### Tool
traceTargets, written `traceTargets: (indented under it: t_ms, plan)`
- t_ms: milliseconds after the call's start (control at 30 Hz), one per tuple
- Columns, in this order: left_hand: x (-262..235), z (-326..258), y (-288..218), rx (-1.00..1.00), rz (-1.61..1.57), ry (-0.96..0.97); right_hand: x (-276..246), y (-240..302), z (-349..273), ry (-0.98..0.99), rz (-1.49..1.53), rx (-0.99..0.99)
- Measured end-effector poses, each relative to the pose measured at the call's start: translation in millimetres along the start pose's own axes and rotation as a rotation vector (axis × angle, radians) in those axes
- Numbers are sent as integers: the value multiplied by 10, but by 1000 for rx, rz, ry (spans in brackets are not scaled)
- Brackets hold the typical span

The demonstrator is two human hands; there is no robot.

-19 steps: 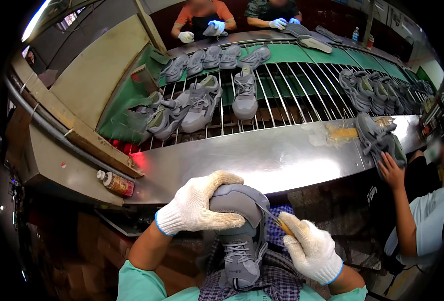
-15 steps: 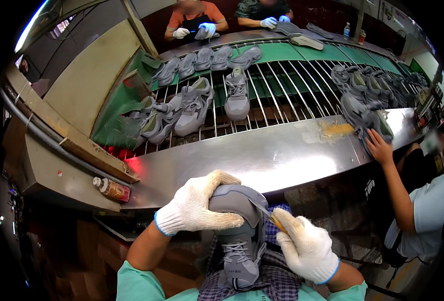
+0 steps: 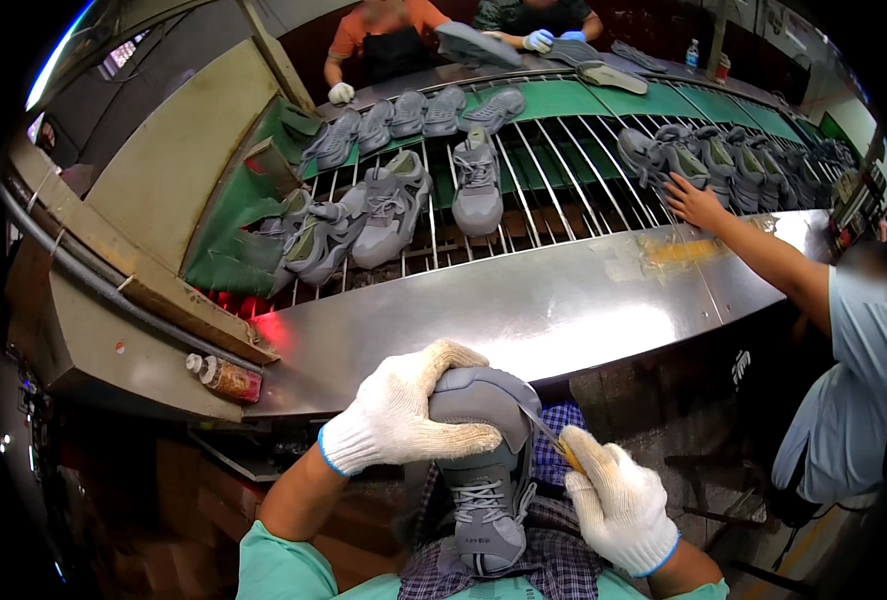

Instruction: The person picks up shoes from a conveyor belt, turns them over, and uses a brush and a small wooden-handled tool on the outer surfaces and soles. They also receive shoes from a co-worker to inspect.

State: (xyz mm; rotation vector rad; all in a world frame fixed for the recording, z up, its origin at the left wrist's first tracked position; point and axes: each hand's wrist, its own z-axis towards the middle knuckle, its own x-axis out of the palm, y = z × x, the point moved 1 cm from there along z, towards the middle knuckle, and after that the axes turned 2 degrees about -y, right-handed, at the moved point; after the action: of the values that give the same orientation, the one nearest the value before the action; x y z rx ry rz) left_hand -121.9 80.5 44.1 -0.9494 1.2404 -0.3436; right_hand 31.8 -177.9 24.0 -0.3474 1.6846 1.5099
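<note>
In my lap area, a grey lace-up sneaker (image 3: 483, 405) is held with its heel away from me and its toe toward me. My left hand (image 3: 403, 412), in a white knit glove, is closed round the heel end, thumb across the near side. My right hand (image 3: 621, 508), gloved alike, pinches a yellow-handled tool (image 3: 569, 453). The tool's thin, pale end meets the sneaker's right edge near the heel; its exact kind is too small to tell. A checked cloth (image 3: 560, 420) lies beneath the sneaker.
A metal ledge (image 3: 413, 325) borders a rack of metal rods (image 3: 553, 185) bearing several grey sneakers (image 3: 476, 190). Grey soles (image 3: 408, 115) line its far side. A drink bottle (image 3: 233, 380) stands at the left. One co-worker's hand (image 3: 696, 205) touches sneakers at the right; two people work opposite.
My hands and the sneaker have shifted slightly right, the tool still at its edge. The co-worker at right has moved a sneaker from the ledge onto the rods. Opposite, a sole has been raised rightward.
</note>
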Motion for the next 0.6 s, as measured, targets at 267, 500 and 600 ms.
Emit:
traceTargets:
  t_ms: [267,500,600]
  plan:
    - [33,12,42,12,-2,-12,17,139,164,-12,-60,-54]
    - [-63,-76,84,-29,-20,1,256,54,398,-26,197,-157]
    - [-81,-141,158,7,-50,-18,309,-66,400,84,648,26]
